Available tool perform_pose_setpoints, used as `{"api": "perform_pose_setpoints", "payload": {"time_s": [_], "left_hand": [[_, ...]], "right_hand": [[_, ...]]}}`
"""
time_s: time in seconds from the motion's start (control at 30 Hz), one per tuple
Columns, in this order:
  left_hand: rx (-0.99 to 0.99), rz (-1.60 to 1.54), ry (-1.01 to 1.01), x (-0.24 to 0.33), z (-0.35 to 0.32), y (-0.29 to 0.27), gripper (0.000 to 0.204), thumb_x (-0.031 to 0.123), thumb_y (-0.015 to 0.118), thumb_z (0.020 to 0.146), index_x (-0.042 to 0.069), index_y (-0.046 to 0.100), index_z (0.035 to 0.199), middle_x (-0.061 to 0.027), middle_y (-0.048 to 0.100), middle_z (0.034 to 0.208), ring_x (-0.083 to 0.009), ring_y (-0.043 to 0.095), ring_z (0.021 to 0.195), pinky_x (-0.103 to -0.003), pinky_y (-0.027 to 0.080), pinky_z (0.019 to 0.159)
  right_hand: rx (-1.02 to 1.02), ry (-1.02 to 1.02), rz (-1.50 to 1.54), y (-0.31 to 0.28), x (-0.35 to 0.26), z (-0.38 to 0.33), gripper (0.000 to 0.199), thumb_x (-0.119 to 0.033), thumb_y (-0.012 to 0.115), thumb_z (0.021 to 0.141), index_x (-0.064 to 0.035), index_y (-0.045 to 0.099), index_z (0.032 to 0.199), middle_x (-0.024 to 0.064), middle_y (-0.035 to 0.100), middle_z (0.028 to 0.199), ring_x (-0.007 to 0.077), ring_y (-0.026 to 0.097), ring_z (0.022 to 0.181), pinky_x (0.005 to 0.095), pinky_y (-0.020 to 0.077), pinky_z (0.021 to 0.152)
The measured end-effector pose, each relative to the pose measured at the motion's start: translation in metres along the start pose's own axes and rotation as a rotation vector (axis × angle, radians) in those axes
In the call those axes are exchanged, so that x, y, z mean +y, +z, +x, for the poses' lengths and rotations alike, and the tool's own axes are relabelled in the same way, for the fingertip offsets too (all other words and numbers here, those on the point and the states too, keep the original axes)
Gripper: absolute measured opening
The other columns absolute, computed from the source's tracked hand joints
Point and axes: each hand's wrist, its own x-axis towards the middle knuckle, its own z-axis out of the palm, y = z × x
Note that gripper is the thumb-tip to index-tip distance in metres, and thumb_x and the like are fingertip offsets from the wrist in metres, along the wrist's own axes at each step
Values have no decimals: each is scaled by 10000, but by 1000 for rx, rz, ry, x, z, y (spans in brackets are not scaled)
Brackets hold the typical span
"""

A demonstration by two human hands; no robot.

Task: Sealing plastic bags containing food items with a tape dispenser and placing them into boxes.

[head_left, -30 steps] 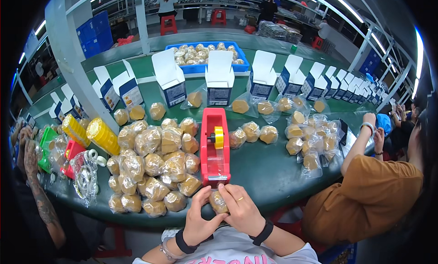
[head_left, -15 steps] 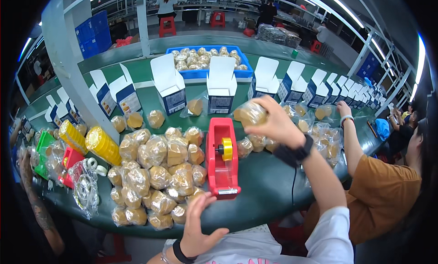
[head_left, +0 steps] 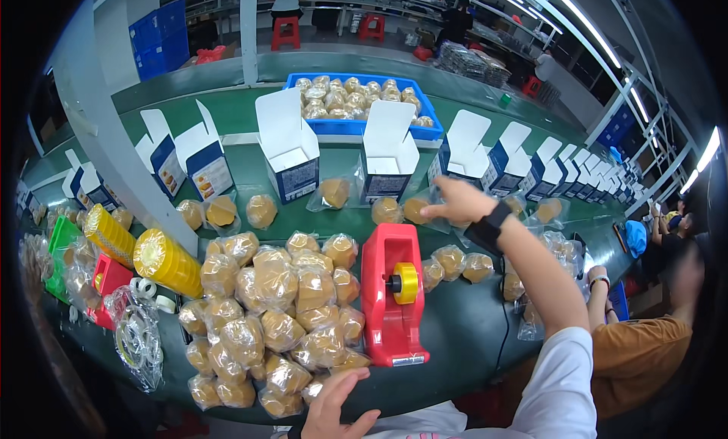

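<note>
On the green surface point(head_left: 464, 321), the row of blue-white boxes point(head_left: 383, 185) stands with lids up; the near ones are not closed, and no piece is visible inside. The heap of tan pieces point(head_left: 274, 283) is already wrapped. Of the hands, the left hand point(head_left: 334, 409) is spread, holding nothing visible; the right hand point(head_left: 461, 202), thumb and forefinger apart, is at one wrapped piece point(head_left: 414, 210) before the boxes; contact I cannot tell. This piece is roundish, without clear long axis or pointing direction.

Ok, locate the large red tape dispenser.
In the head view, the dispenser stands slightly right of centre, just right of the heap of wrapped pieces.
</note>
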Motion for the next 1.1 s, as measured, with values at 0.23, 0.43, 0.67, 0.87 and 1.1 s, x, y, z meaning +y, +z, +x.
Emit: {"api": "perform_pose_setpoints", "payload": {"time_s": [0.23,0.43,0.67,0.87,1.1], "left_hand": [[-234,57,22,19,-13,18,619,99,655,788,15,354,1322,-212,501,1204,-363,505,1098,-424,434,887],[-319,-106,-148,41,-17,103,673,174,730,747,1,384,1298,-190,454,1215,-301,516,1116,-385,462,875],[-52,722,137,31,-47,169,485,81,688,719,-8,511,1161,-181,504,1077,-314,583,830,-318,505,645],[-47,488,-2,69,-66,188,412,55,667,727,-1,527,1110,-147,554,951,-289,592,740,-347,496,616],[-36,582,-31,64,-64,190,267,-3,633,735,-17,581,996,-137,591,850,-292,598,720,-345,497,619]], "right_hand": [[6,261,616,-72,-33,-109,110,-66,498,879,-6,589,874,53,628,692,126,624,567,233,456,448],[19,477,1049,-24,-90,-275,130,-15,465,892,-4,587,938,74,652,827,159,656,667,231,512,534],[301,1,802,47,-89,-376,242,30,547,817,23,608,1051,144,656,909,207,650,768,283,512,655],[457,355,528,46,-120,-398,463,-84,677,745,-4,524,1174,146,613,847,263,615,763,332,482,676],[691,320,222,61,-124,-388,624,-156,749,676,-17,465,1214,107,588,795,270,579,675,360,428,652]]}}
